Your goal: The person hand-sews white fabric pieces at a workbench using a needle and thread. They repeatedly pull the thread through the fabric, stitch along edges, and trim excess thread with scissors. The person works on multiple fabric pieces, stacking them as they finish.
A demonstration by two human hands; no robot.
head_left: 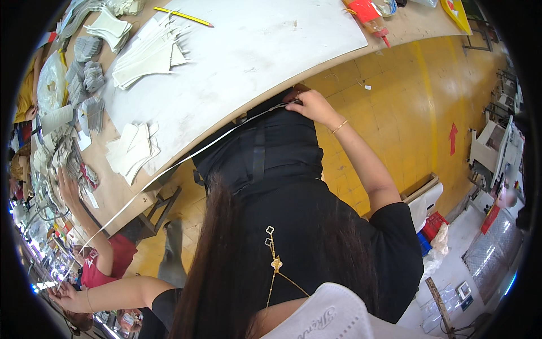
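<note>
A long, narrow white strip (152, 183) stretches diagonally across the view between my two hands. My right hand (310, 107) is closed in a pinch on its upper end, above my lap by the table's front edge. Far out at the lower left, my left hand (66, 298) is closed around its other end, where a few loose white strands show. Between the hands, the strip looks taut and passes over the edge of the table (248, 42). Parts of the left fingers are small and hard to make out near the rim of the picture.
White cut pieces (151, 56) lie fanned out on the table beside a yellow pencil (183, 17). More pieces (134, 150) sit near its edge. Grey stacks (90, 76) and a plastic bag (52, 82) crowd the left. A co-worker's hand (69, 189) reaches there. A red-labelled bottle (367, 17) lies at the far right.
</note>
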